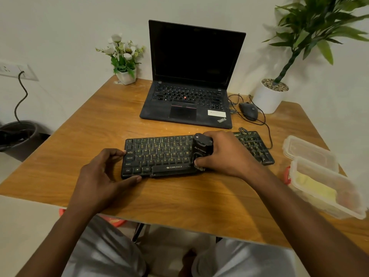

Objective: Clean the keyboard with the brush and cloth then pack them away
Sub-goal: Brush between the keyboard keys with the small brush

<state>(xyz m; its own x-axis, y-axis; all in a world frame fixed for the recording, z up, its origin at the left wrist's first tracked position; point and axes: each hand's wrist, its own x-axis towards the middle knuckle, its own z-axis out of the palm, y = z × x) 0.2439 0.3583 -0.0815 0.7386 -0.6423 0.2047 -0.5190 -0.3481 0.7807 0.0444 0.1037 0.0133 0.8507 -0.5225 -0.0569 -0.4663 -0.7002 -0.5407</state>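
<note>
A black Zebronics keyboard [159, 156] lies across the middle of the wooden table [95, 120]. My right hand [225, 152] grips a black brush [201, 148] and presses it down on the keys right of centre, pale bristles showing under my fingers. My left hand [101, 174] clasps the keyboard's left end, thumb on its front edge, fingers at its side. A yellow cloth [313, 184] lies inside a clear plastic container [327, 200] at the table's right edge. The container's lid [307, 150] rests just behind it.
An open black laptop [191, 80] stands behind the keyboard, with a wired mouse [248, 110] to its right. A white flower pot [125, 76] sits at the back left, a large potted plant [269, 96] at the back right. Cables trail beside the keyboard's right end.
</note>
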